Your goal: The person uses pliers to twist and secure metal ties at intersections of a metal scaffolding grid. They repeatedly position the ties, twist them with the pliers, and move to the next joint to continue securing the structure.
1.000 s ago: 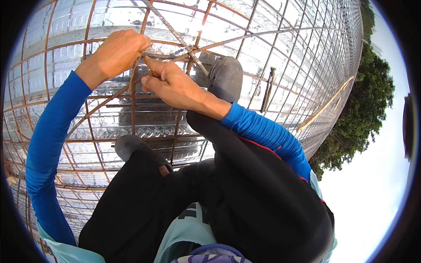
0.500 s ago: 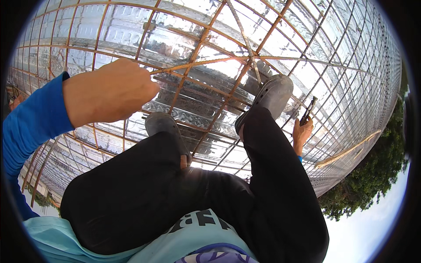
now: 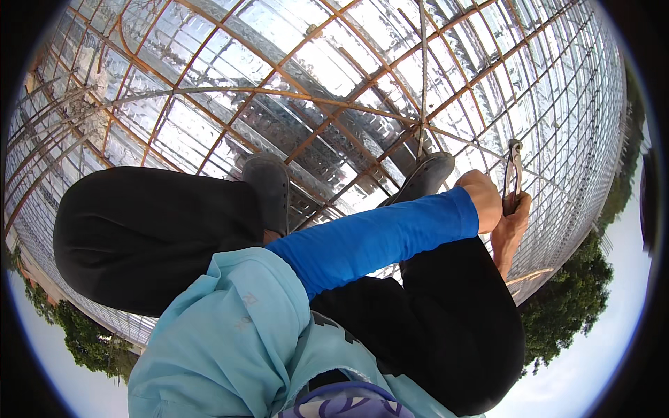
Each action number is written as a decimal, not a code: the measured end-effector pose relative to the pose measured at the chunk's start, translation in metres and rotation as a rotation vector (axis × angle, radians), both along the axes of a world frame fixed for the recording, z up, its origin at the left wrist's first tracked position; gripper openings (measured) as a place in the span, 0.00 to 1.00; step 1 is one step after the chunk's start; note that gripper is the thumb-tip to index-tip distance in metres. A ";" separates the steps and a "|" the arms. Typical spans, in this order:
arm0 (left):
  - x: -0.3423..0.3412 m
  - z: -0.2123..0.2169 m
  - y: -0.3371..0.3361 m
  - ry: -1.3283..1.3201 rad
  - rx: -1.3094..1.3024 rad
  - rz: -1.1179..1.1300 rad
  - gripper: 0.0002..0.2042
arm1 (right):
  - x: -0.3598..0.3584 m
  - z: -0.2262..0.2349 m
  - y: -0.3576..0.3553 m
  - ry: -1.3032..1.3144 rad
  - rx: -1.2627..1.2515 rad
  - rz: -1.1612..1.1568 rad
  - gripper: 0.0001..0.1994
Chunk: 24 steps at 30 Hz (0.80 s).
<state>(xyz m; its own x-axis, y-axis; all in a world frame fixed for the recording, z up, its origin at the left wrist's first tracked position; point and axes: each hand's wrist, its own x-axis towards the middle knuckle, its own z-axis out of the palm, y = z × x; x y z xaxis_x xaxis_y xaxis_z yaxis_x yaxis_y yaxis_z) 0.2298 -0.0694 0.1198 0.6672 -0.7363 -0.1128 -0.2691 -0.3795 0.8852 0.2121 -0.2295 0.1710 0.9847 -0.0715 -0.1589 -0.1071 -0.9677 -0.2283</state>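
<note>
My right hand (image 3: 510, 228) grips a pair of metal pincers (image 3: 513, 167) by the handles, with the rounded head pointing away from me. Across my lap reaches my left arm in its blue sleeve, and my left hand (image 3: 481, 198) is closed right beside the pincers. Anything inside those fingers is hidden. Beneath both hands spreads a grid of rusty steel rebar (image 3: 306, 97). A ribbed bar (image 3: 424, 66) runs away from me over the grid and crosses a long bent bar (image 3: 279, 93) just beyond my right shoe.
Shiny silver sheeting (image 3: 258, 38) lies below the rebar. My grey clogs (image 3: 267, 188) rest on the grid, knees bent on either side. Several loose bars (image 3: 52, 125) cross at the far left. A pale strip (image 3: 533, 276) lies at the right, near trees (image 3: 571, 299).
My left hand has swung from the left across to my right hand, still closed. The pincers have tilted more upright. My view has turned, and my feet appear lower and nearer.
</note>
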 end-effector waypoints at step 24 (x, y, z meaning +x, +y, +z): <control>-0.026 -0.057 0.047 1.117 -1.384 1.722 0.03 | 0.105 -0.010 0.199 0.543 -0.153 1.010 0.11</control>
